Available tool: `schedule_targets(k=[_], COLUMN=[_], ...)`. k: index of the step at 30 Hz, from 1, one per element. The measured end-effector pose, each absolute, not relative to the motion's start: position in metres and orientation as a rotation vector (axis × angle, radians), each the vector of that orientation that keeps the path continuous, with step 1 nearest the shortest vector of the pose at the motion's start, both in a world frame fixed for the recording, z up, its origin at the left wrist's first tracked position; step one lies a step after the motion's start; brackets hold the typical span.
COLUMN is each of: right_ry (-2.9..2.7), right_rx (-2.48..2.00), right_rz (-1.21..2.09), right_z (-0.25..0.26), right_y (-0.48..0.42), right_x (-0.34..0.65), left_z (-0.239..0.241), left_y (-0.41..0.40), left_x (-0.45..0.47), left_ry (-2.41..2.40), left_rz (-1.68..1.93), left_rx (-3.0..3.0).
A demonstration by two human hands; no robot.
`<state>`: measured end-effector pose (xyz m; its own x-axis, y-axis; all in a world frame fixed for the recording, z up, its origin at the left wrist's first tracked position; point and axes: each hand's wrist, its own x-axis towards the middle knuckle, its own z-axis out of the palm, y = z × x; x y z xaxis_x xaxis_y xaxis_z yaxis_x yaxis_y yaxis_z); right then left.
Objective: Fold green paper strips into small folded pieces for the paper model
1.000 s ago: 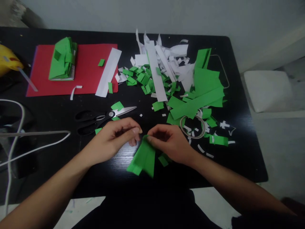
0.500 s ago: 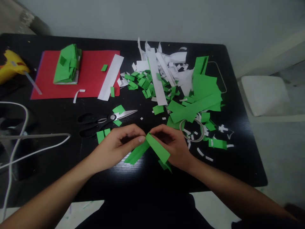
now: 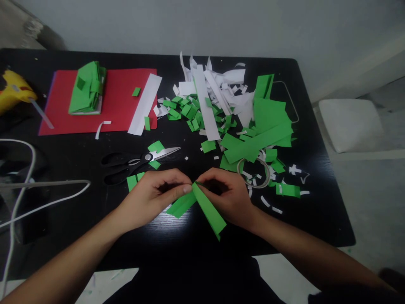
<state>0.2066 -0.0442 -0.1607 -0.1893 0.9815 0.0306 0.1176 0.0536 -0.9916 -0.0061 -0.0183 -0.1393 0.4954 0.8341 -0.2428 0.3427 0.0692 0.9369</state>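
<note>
Between my two hands is a folded green paper strip, bent to a peak, its two ends hanging down and apart. My left hand pinches it near the peak, thumb on top. From the other side my right hand grips the same strip close to the bend; its fingertips are partly hidden behind the paper. Black-handled scissors lie just beyond my left hand, their blades over small green paper pieces. A roll of tape lies beside my right hand.
A pile of green and white paper scraps covers the back middle, with larger green sheets to its right. A folded green paper bundle rests on a red sheet. At left are a yellow glue gun and a white cable.
The right-hand end of the green strip has swung lower and lies more closely folded. Both hands stay almost in place, and the view has shifted slightly.
</note>
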Motion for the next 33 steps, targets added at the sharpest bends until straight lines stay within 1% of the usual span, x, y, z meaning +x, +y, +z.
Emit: schedule_targets(k=[15,18,22,25,28,33], right_ry=[-1.338,-1.194,-0.887,-0.686,-0.614,-0.622], right_rx=[-1.223,-1.209,-1.167,-1.144,-1.135,-1.149], right_rz=[1.669,1.772,1.92,1.945,1.938,1.92], right_z=[-0.156,-0.158,-0.159,-0.159,-0.159,-0.159], right_y=[-0.039,-0.037,-0.032,-0.03,-0.029,-0.031], right_x=[0.209,0.209,0.209,0.209,0.209,0.207], left_z=[-0.136,-0.134,-0.132,-0.135,-0.14,-0.143], left_y=[-0.012,-0.011,-0.009,-0.009,-0.012,-0.018], left_x=[-0.013,-0.013,-0.012,-0.011,-0.009,-0.001], left_ry=[1.029,1.086,1.249,1.263,1.149,1.029], left_rz=[0.405,0.472,0.677,0.826,0.894,0.796], left_rx=[1.628,1.612,1.486,1.269,1.078,1.067])
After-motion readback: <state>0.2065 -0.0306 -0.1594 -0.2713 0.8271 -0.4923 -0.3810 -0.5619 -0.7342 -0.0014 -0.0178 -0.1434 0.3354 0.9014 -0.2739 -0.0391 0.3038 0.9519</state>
